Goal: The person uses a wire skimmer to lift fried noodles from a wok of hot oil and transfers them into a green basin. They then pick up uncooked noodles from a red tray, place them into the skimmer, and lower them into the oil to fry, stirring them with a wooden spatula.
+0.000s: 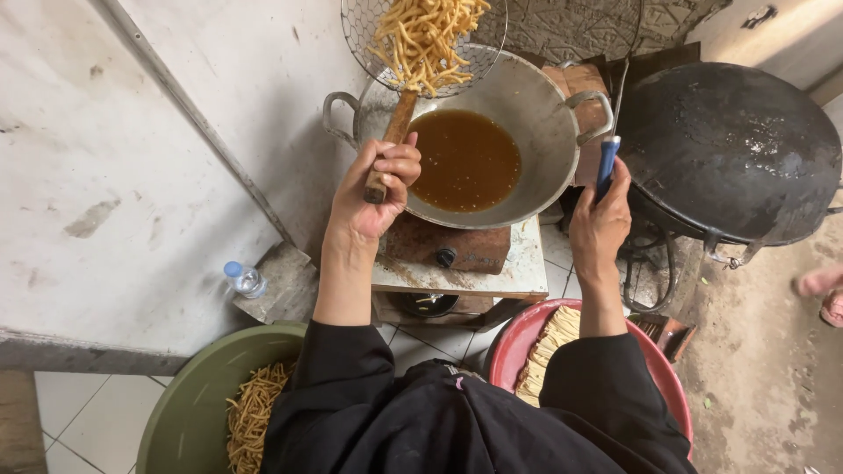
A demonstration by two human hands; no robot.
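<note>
My left hand [376, 191] grips the wooden handle of a wire skimmer [421, 39] heaped with golden fried sticks, held above the far rim of a metal wok [544, 123]. The wok holds brown oil [464, 160] and sits on a rusty single-burner stove [448, 250]. My right hand [601, 219] holds the blue handle of a thin metal utensil [608, 162] just right of the wok, its shaft running up toward a second wire strainer at the top edge.
An upturned black wok [729, 149] rests on a stand at right. A green basin [189, 412] with fried sticks sits low left, a red basin [527, 338] with pale raw sticks low right. A small water bottle [243, 279] stands by the white wall. Someone's foot [821, 290] shows far right.
</note>
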